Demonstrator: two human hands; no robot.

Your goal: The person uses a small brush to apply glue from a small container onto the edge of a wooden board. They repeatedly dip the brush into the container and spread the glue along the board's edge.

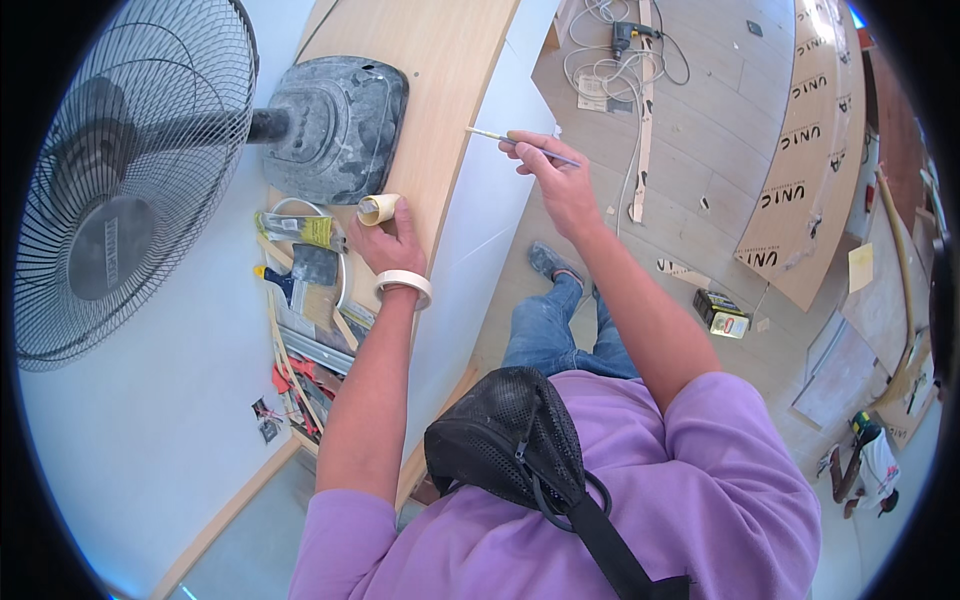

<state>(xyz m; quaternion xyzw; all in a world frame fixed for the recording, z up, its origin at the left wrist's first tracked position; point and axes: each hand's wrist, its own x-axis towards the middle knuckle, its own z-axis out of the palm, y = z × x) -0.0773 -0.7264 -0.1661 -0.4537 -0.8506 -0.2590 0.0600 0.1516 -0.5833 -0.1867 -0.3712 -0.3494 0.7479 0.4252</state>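
Note:
My left hand (391, 244) holds a small pale-yellow cylinder (381, 208) with an open end, above the wood-faced top (442, 97) of a long cabinet or counter. Something greyish shows inside the cylinder. A roll of masking tape (405, 288) hangs around my left wrist like a bracelet. Between the fingertips of my right hand (551, 169) is a thin paintbrush (537, 150), its pale tip pointing left near the counter's edge. Beside my left hand lie a yellow-labelled packet (296, 229) and a wide flat paintbrush (319, 304).
A standing fan (120, 202) leans over the left side, its dusty base (337, 131) on the counter. On the floor are a power drill (626, 36), looped cable, a wood strip (642, 150) and a tin (721, 313). Printed boards (795, 157) lie right; another person (870, 469) is beyond.

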